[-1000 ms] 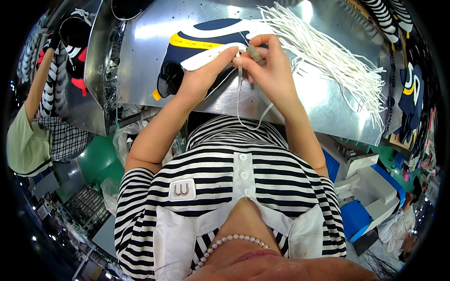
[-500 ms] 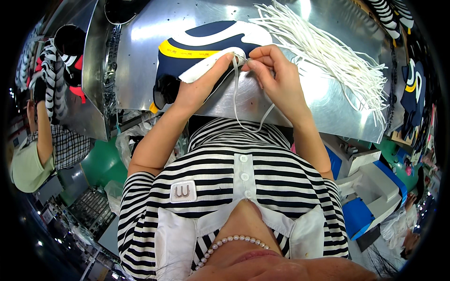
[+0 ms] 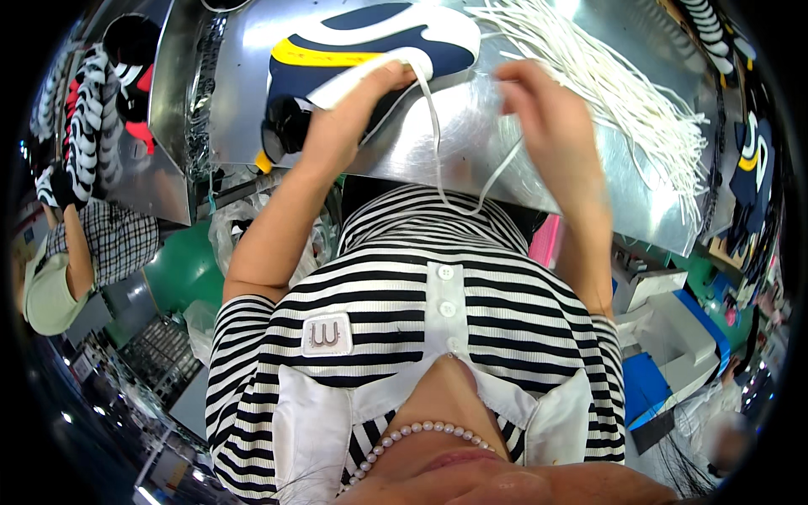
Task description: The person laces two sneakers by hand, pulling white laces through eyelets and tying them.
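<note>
A navy, white and yellow shoe upper (image 3: 358, 52) lies near the far edge of the metal table. My left hand (image 3: 353, 105) is closed on its white tongue (image 3: 341, 84), with thumb and fingers near the lacing edge. From there a white shoelace (image 3: 437, 139) hangs in a loop over the table's near edge and rises to my right hand (image 3: 547, 118). That hand, right of the upper and apart from it, is blurred; its fingers are curled and the lace runs in at its palm. The lace's end is hidden.
A bundle of white laces (image 3: 610, 97) spreads over the right part of the metal table (image 3: 244, 109). More shoe uppers (image 3: 752, 160) hang at far right, others at left near a co-worker's arm (image 3: 77, 244). A grey and blue machine (image 3: 673, 345) stands at lower right.
My right hand has drawn away from the upper to the right, and the lace loop has shifted right. My left hand still grips the tongue. Table and upper appear higher in view.
</note>
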The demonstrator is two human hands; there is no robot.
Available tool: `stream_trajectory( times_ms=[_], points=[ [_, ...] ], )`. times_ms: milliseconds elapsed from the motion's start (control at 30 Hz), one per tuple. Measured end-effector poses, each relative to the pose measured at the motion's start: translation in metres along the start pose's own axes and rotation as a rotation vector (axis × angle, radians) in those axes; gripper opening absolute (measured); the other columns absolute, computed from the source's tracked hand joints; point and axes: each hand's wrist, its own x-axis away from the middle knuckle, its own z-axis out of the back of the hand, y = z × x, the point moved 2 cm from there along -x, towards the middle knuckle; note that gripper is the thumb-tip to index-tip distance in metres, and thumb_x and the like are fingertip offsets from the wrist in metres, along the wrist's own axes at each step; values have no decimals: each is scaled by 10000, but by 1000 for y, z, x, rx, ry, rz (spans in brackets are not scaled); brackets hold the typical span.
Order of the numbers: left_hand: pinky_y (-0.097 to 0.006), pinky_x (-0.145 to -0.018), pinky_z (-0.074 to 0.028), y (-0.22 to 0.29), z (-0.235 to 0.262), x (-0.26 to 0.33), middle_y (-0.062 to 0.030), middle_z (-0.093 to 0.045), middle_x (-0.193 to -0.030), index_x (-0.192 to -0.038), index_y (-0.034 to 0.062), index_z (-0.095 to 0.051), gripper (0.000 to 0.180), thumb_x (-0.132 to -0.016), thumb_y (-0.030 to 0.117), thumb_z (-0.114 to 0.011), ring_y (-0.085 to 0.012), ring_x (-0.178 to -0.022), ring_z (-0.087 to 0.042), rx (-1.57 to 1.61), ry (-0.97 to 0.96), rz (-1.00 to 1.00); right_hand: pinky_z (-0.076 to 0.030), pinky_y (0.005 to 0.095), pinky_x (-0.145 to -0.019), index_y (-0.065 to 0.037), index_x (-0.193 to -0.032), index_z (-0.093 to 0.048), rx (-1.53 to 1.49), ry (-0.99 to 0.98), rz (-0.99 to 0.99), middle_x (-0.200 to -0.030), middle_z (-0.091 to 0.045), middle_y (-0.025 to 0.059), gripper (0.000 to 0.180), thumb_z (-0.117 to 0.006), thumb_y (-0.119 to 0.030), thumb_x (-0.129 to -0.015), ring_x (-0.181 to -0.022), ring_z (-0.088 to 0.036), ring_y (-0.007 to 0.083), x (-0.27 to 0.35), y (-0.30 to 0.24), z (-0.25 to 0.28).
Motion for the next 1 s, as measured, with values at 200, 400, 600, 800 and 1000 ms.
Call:
stream_trajectory(
  times_ms=[200,400,600,800,1000],
  points=[
    [-285,-896,-534,22,-2,-1,-131,-710,-1125,-1160,-48,-662,445,-881,286,-756,-211,-1026,-682,-74,-149,44,-517,251,-749,13,-1274,-575,-672,-111,-385,-1032,-690,107,681,-878,-249,-724,-876,-649,142,-21,46,-23],
    [-305,-858,-537,21,26,-7,-72,-726,-1110,-1156,42,-683,303,-899,199,-717,-196,-999,-691,-779,-8,-440,-263,179,-523,-49,-1158,-634,-645,41,-521,-810,-613,-66,495,-859,-205,-746,-614,-436,-1,-30,37,-33],
    [-357,-884,-517,26,27,-16,-139,-710,-1134,-1244,23,-625,426,-947,327,-645,-262,-1059,-681,-729,-258,-107,-475,201,-690,-30,-1131,-604,-810,138,-523,-950,-659,44,431,-831,-151,-785,-789,-602,82,-50,57,-43],
    [-372,-720,-509,42,17,1,-158,-692,-920,-1075,63,-674,236,-883,198,-697,-352,-821,-659,-1245,-39,-455,-419,171,-596,-58,-1033,-672,-787,167,-376,-843,-650,-8,229,-770,-175,-862,-685,-546,34,-31,57,-49],
    [-389,-635,-517,56,-13,7,-93,-696,-855,-1018,69,-679,192,-868,189,-697,-314,-719,-656,-1205,27,-840,-447,240,-553,-25,-886,-719,-499,-1,-305,-640,-629,-4,221,-768,-239,-858,-599,-540,51,-14,37,-82]
  ],
)
